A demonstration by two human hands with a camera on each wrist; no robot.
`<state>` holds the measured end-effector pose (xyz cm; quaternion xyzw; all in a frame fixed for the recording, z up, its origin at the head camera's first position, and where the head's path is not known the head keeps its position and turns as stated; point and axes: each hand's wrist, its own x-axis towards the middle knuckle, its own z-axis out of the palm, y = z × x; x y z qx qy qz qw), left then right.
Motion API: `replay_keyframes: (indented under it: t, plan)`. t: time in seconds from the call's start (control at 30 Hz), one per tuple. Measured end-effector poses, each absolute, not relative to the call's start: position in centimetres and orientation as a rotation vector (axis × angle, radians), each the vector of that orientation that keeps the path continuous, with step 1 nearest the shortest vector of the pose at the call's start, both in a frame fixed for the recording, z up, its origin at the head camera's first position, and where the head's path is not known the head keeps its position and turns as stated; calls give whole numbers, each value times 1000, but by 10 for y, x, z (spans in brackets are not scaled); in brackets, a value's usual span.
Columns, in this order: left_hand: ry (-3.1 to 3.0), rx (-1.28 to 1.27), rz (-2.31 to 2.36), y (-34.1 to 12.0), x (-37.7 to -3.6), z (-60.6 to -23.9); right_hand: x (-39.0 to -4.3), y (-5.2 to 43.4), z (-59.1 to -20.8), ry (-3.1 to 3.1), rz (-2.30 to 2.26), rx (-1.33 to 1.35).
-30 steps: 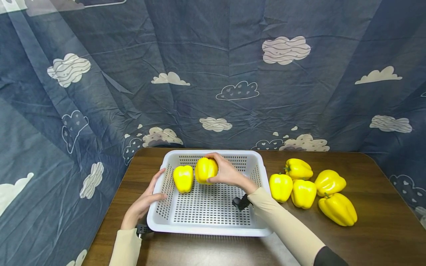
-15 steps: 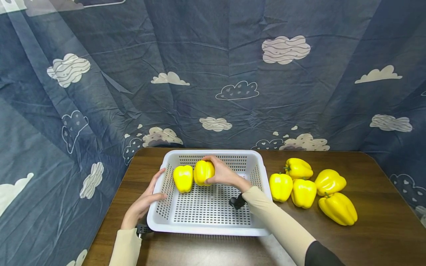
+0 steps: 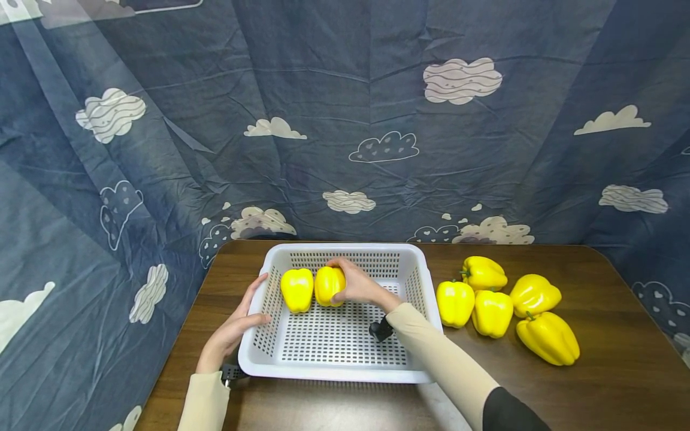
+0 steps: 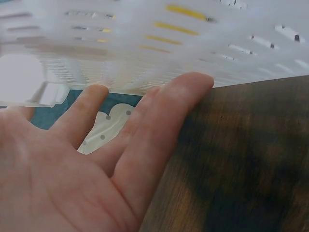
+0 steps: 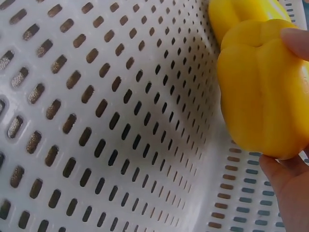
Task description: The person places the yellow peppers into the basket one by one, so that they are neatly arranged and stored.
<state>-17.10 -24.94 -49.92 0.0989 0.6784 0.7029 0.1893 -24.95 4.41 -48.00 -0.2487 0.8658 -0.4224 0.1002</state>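
My right hand (image 3: 360, 285) holds a yellow bell pepper (image 3: 329, 287) low inside the white perforated basket (image 3: 345, 376), thumb and fingers on opposite sides of it. Beside it on the left sits another yellow bell pepper (image 3: 297, 290). From the right wrist view, the held pepper (image 5: 263, 92) hangs close over the slotted floor and partly covers the other pepper (image 5: 236, 14). My left hand (image 3: 237, 326) rests against the basket's left side. In the left wrist view its fingers and thumb (image 4: 186, 96) are fairly straight, touching the basket's wall (image 4: 120, 53).
Several more yellow bell peppers (image 3: 492, 313) lie grouped on the brown wooden table (image 3: 609, 335) right of the basket. A blue cloth with clouds (image 3: 323, 167) hangs behind the table and along its left side. Each wrist carries a black camera (image 3: 381, 329).
My right hand has lowered the held bell pepper and shifted it slightly left, toward the other pepper in the basket. The left hand stays at the basket's left side.
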Motion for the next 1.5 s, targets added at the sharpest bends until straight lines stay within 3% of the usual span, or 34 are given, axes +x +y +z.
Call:
replay_keyframes:
  t: [1.5]
  plan:
    - [1895, 258, 1993, -247, -170, -498, -248, 37, -485, 2559, -1164, -769]
